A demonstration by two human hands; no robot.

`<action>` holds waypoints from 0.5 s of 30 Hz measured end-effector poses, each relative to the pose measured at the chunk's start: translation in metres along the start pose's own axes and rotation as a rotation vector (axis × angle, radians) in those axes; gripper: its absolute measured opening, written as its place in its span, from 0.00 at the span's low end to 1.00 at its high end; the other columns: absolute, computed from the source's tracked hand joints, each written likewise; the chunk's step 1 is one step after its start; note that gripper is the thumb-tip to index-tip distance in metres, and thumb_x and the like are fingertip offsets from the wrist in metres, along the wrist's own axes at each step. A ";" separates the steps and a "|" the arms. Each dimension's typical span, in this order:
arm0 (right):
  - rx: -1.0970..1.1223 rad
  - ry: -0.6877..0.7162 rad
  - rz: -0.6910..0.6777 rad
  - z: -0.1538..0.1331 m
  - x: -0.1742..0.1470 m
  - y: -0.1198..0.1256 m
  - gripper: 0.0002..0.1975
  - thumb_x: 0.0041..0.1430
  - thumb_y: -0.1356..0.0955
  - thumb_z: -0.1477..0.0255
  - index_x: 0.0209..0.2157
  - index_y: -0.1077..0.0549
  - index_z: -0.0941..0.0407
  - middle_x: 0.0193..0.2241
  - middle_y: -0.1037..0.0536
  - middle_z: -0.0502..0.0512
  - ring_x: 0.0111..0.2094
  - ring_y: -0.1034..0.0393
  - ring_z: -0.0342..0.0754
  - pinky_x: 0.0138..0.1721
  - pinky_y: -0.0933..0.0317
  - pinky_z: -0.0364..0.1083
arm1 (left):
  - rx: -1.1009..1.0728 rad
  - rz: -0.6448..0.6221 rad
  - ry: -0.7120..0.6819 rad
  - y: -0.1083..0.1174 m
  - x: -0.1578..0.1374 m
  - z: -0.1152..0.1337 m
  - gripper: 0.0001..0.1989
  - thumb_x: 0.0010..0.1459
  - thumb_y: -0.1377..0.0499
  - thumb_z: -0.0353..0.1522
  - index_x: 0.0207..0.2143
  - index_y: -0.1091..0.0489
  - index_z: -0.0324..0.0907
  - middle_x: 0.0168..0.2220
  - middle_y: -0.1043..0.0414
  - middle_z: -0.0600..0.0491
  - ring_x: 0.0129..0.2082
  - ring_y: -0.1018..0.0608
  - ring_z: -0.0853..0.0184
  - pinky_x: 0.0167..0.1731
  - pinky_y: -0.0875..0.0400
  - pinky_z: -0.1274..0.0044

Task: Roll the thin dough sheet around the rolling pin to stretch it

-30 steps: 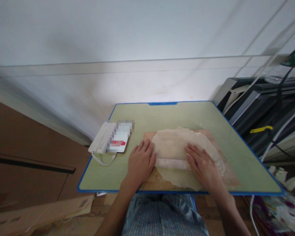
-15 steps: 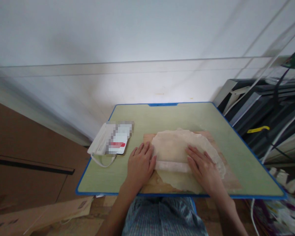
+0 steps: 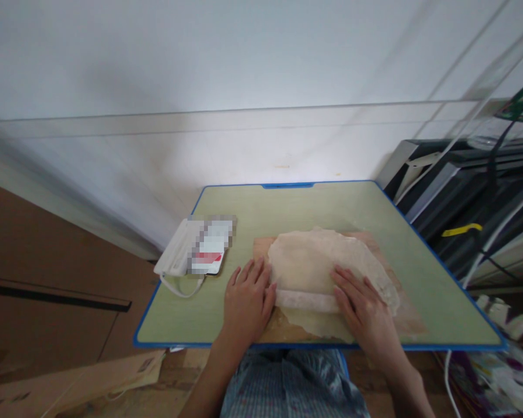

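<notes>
Dough roll (image 3: 307, 301) lies crosswise: left hand (image 3: 247, 302) at its left end, right hand (image 3: 366, 305) over its right; both flat, ungripping.

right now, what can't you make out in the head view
All in the head view:
Ends of the pale roll: covered by the left hand and right hand.
Inside of that roll: hidden by its outer layer.
Middle of the wooden board: under the dough sheet.
Text on the phone: pixelated and too small.
Green item: cut off by the right edge.
</notes>
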State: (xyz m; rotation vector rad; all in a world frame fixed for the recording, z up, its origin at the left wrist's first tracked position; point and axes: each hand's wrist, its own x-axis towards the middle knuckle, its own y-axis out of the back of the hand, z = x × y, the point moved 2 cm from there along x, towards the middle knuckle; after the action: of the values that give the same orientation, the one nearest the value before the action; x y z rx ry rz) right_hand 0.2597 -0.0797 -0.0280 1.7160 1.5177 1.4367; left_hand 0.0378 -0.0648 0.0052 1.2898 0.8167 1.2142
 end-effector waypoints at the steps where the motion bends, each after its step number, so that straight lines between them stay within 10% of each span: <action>1: 0.001 0.003 0.004 0.001 0.002 -0.001 0.20 0.64 0.44 0.65 0.46 0.28 0.58 0.50 0.27 0.61 0.53 0.34 0.55 0.54 0.44 0.62 | 0.004 -0.005 0.000 0.000 0.002 0.000 0.19 0.60 0.52 0.31 0.52 0.34 0.41 0.57 0.35 0.47 0.56 0.33 0.57 0.54 0.39 0.61; 15: 0.036 0.009 0.018 0.011 0.017 -0.008 0.20 0.64 0.44 0.63 0.46 0.27 0.57 0.49 0.26 0.61 0.53 0.35 0.55 0.55 0.45 0.62 | 0.016 0.006 -0.030 -0.003 0.010 -0.005 0.18 0.61 0.52 0.32 0.52 0.34 0.39 0.56 0.35 0.46 0.55 0.33 0.57 0.53 0.38 0.64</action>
State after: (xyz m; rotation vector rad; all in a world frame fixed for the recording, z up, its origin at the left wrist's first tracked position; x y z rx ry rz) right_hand 0.2631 -0.0591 -0.0320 1.7513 1.5454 1.4360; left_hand 0.0361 -0.0541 0.0032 1.3210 0.8027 1.1932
